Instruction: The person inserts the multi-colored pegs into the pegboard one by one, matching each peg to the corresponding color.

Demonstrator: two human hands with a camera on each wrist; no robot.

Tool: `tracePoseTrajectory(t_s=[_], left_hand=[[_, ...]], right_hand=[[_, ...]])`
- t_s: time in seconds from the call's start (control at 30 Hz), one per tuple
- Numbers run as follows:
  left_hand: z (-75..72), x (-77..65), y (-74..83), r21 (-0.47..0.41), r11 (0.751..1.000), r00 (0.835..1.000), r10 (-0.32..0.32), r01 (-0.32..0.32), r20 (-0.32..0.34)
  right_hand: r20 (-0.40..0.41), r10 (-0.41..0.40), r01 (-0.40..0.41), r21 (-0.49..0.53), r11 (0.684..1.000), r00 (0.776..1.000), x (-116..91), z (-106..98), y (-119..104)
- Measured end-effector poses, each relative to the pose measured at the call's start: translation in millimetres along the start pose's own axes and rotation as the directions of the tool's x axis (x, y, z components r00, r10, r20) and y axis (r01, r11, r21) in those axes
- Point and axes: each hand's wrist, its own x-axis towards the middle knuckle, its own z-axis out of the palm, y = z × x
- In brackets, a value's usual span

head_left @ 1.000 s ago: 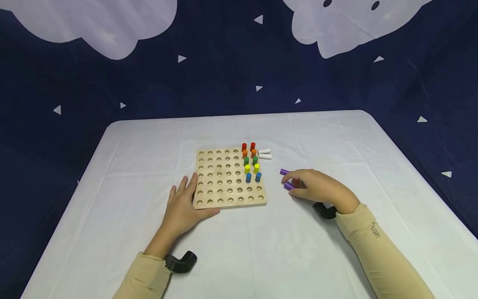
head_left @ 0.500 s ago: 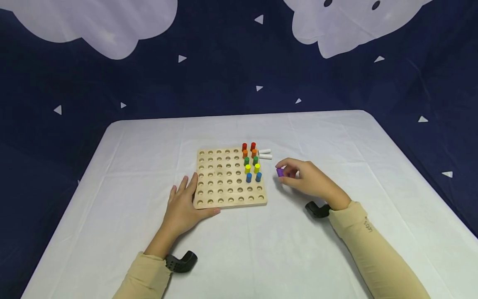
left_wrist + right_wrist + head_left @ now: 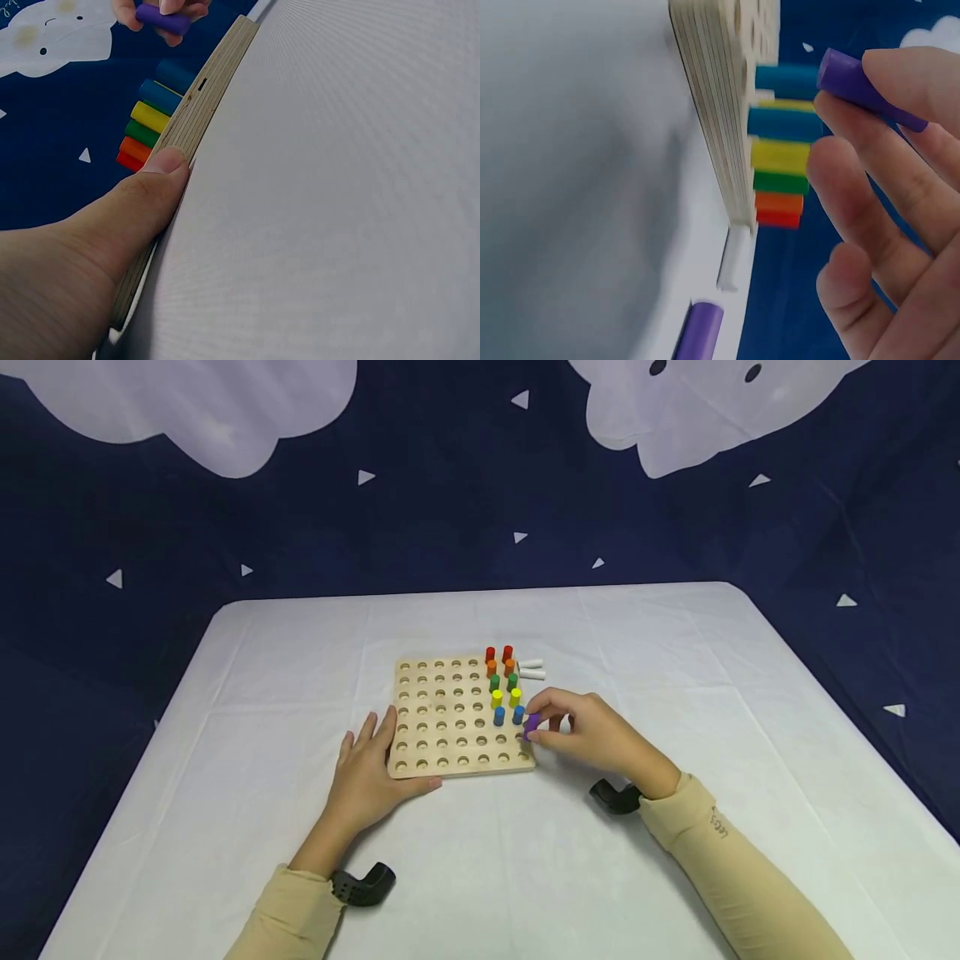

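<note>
A square wooden pegboard (image 3: 442, 718) with rows of round holes lies on the table. My left hand (image 3: 365, 785) rests against its near left corner, fingers along the left side and thumb (image 3: 166, 163) on the front edge. My right hand (image 3: 592, 735) pinches a purple peg (image 3: 870, 88) between thumb and fingertips, close over the board's right side. Pairs of red (image 3: 507, 653), orange (image 3: 510, 668), green (image 3: 512, 682), yellow (image 3: 515, 697) and blue (image 3: 499, 717) pegs stand in the two right-hand columns. The held peg is tilted just beside the right blue peg.
Two white pegs (image 3: 532, 675) lie on the table by the board's far right corner. Another purple peg (image 3: 697, 330) lies on the white tablecloth (image 3: 465, 860), hidden behind my right hand in the head view. A dark blue backdrop (image 3: 450, 527) hangs behind the table.
My right hand has picked up one purple peg from the table and carried it left to the board's right side. The left hand stays in place.
</note>
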Motion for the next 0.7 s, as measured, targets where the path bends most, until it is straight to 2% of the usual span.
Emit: tracePoseTrajectory(t_s=[0.13,0.43,0.7], left_hand=[[-0.3,0.1,-0.1,0.001,1.000,1.000,-0.001,0.001,0.001],[-0.4,0.1,-0.2,0.003,1.000,1.000,-0.004,0.004,0.000],[-0.1,0.2,-0.6,0.003,1.000,1.000,-0.006,0.006,0.002]], right_hand=[[-0.009,-0.057,0.057,-0.050,0.997,0.998,4.0,9.1,-1.9],[-0.093,-0.122,0.104,-0.175,0.979,0.988,13.6,24.0,-6.2],[-0.081,-0.142,0.116,-0.271,0.956,0.987,20.5,31.4,-9.9]])
